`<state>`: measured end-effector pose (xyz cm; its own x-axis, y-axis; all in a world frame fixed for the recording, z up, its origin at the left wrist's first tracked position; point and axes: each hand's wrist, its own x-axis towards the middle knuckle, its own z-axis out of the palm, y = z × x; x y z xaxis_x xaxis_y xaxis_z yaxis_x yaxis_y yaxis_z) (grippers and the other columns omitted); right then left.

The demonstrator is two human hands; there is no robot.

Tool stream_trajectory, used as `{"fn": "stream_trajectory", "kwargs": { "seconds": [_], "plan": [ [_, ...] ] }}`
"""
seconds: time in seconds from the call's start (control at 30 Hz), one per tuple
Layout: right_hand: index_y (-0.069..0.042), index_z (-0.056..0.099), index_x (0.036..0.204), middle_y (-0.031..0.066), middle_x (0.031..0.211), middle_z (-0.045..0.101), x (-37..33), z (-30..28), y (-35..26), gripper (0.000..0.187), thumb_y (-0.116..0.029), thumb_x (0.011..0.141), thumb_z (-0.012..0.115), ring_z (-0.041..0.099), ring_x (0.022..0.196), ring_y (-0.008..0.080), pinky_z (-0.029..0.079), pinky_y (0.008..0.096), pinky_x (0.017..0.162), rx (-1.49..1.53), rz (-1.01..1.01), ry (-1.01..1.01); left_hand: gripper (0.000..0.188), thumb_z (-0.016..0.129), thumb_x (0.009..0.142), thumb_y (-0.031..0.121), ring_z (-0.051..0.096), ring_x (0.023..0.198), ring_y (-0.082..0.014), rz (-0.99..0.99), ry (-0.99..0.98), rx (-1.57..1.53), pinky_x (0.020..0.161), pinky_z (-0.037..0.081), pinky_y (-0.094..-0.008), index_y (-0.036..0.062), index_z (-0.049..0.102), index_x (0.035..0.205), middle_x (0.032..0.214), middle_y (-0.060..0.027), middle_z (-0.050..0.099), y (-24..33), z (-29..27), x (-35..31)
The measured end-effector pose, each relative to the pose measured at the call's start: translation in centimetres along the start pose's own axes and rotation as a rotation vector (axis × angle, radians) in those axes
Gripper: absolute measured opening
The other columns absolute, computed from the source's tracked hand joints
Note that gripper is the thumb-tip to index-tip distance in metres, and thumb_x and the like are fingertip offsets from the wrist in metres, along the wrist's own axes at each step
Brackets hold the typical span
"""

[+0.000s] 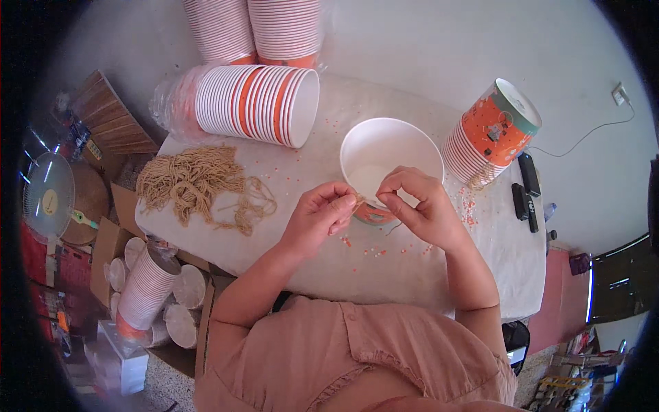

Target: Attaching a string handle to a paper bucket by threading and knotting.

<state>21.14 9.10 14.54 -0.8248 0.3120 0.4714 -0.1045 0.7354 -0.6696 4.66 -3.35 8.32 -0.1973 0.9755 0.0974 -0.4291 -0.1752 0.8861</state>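
Observation:
Over the near rim of a white paper bucket (pixel 392 141), both my hands are pinched on a thin piece of brown twine (pixel 361 200). My left hand (pixel 321 214) closes thumb against fingers at the bucket's left front. Opposite it, my right hand (pixel 422 206) pinches the twine between thumb and forefinger, and a short dark end hangs below. The bucket stands upright, its open mouth facing me; orange and green show on its outer wall under my fingers. How the twine meets the bucket's rim is hidden. A tangled heap of twine (pixel 192 177) lies to the left of my left hand.
A stack of nested buckets (pixel 254 103) lies on its side behind the twine. An upside-down stack (pixel 498 123) stands at the right, near black devices (pixel 527 175). Orange and white bits (pixel 469 206) litter the table. A carton (pixel 125 213) of buckets sits at lower left.

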Motion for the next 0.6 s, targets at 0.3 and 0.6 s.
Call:
{"fn": "stream_trajectory", "kwargs": {
  "seconds": [0.3,0.6],
  "plan": [
    [-0.002,0.061,0.086,0.0087,0.077,0.061,0.2,0.5,-0.7,0.011,-0.002,0.078,0.068,0.061,0.073,0.0246,0.045,0.0353,0.070,-0.012,-0.024,0.019,0.015,0.057,0.096,0.016,0.039,0.056,-0.0026,0.026,-0.042,0.067,0.049,0.031,-0.0196,0.0018,0.060,0.098,0.071,0.0040,0.050,0.0,-0.1,-0.3],
    [-0.003,0.063,0.084,0.0085,0.079,0.063,0.5,1.2,-1.0,0.013,-0.003,0.074,0.072,0.061,0.074,0.0268,0.047,0.0379,0.072,-0.175,-0.203,0.073,0.016,0.059,0.095,0.016,0.045,0.062,-0.0024,0.130,0.016,0.279,0.054,0.037,-0.0192,0.0004,0.063,0.099,0.072,0.0042,0.054,0.2,0.4,-0.9]
  ]
}}
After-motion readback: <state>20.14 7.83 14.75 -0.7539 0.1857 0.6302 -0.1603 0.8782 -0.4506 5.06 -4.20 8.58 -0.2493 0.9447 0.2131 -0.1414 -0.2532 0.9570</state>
